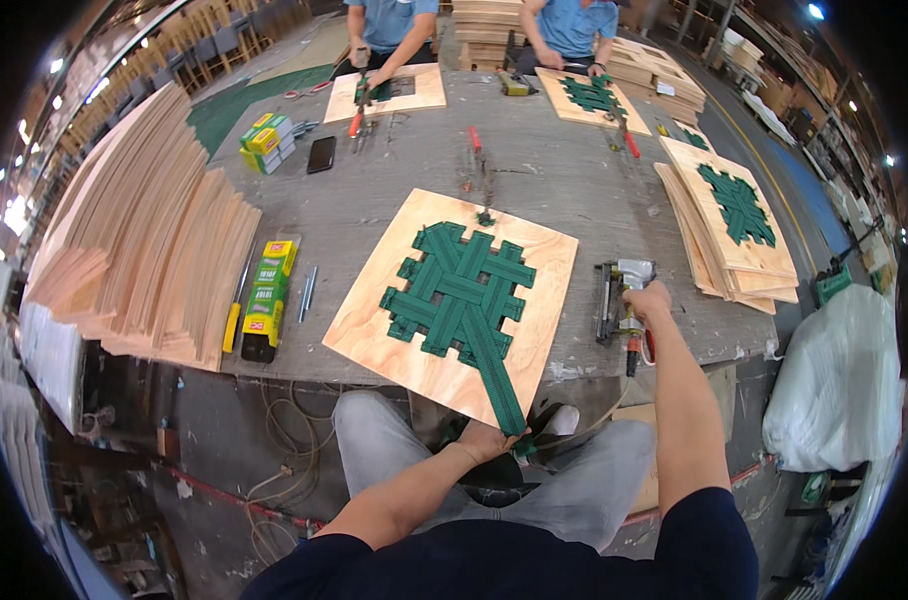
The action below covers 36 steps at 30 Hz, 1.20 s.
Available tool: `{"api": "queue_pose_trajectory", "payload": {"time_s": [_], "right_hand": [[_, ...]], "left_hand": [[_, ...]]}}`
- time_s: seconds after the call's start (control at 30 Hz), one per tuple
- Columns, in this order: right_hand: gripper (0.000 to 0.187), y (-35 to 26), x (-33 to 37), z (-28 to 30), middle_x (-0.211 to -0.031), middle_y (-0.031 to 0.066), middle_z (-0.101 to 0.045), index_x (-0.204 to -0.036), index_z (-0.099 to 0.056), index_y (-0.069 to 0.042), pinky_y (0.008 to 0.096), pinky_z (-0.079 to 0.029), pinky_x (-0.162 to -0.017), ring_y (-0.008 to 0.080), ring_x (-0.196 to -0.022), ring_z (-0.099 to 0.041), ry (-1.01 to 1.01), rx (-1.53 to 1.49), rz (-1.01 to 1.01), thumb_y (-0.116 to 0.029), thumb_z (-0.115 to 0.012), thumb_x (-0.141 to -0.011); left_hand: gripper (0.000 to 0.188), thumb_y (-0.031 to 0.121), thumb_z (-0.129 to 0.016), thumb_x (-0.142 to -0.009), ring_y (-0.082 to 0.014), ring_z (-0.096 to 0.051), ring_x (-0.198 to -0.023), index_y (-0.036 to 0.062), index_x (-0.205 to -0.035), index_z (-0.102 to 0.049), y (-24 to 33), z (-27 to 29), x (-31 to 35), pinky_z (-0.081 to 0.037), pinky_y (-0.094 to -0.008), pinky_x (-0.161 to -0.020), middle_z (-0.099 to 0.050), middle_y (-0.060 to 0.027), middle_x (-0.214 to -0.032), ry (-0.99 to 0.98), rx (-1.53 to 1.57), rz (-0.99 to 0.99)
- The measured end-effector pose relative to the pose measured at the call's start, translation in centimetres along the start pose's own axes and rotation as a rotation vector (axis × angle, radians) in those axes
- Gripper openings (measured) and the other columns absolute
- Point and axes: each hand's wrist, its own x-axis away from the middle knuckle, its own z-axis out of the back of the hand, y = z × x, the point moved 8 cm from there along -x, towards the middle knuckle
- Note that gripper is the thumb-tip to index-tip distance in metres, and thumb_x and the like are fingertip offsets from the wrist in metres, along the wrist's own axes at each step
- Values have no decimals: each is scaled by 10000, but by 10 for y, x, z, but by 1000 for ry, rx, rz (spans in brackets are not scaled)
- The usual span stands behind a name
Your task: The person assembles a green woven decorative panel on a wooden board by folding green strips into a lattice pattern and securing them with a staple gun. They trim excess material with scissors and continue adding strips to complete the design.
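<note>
In front of me a square plywood board (pixel 359 325) lies turned at an angle, its near corner past the table's edge. Green webbing (pixel 459 285) is woven in a criss-cross over its middle. One webbing strap (pixel 499 385) runs down to that near corner. There my left hand (pixel 486 440) is closed on the strap's end, some fingers hidden under the board. To the right of the board, my right hand (pixel 650 302) grips a staple gun (pixel 608 300), which rests on the table with its hose trailing off the near edge.
Tall stacks of plywood panels (pixel 144 230) stand at left. Beside them lie a staple box (pixel 269 290), a yellow-handled tool (pixel 233 325) and staple strips (pixel 307 292). A phone (pixel 321 154) lies farther back. Webbed boards (pixel 739 205) are piled at right. Two co-workers handle boards across the table.
</note>
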Motion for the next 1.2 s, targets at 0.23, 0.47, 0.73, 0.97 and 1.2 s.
{"api": "queue_pose_trajectory", "payload": {"time_s": [0.23, 0.47, 0.73, 0.97, 1.2], "right_hand": [[374, -47, 89, 37, -815, 59, -622, -1124, -619, -10, 351, -486, -474, 175, -576, -587, -173, -694, 111, -137, -798, -821], [337, -77, 233, 0, -780, 16, -623, -1163, -640, -44, 307, -476, -452, 126, -532, -570, -559, -756, 90, -183, -795, -897], [297, -110, 277, -70, -774, 27, -663, -1160, -697, 9, 264, -439, -457, 94, -523, -571, -739, -615, 171, -161, -759, -925], [304, -118, 279, -76, -775, 24, -664, -1167, -689, 10, 269, -429, -454, 94, -516, -567, -746, -487, 152, -164, -761, -928], [362, -119, 287, -79, -822, 24, -671, -1249, -633, -1, 261, -419, -473, 77, -545, -538, -753, -578, 136, -98, -758, -923]], "left_hand": [[344, 445, -620, -980, -362, -662, -1034, 131, -1085, -714, 0, 11, 3, -506, -494, -927, -732, -104, -1083, 9, -51, -67], [429, 481, -601, -986, -400, -618, -1132, 101, -1175, -668, 1, 4, -1, -474, -514, -990, -675, -172, -1220, 39, -76, -85], [387, 290, -681, -919, -402, -587, -1186, 147, -1275, -632, 14, 23, -4, -467, -508, -1009, -636, -158, -1255, 73, 86, -183], [359, 265, -714, -875, -406, -592, -1150, 167, -1213, -642, -2, 8, 0, -474, -515, -983, -641, -142, -1204, 39, 128, -119], [358, 294, -723, -863, -408, -611, -1120, 158, -1186, -653, 1, 13, 0, -484, -505, -970, -663, -142, -1163, 46, 51, -111]]}}
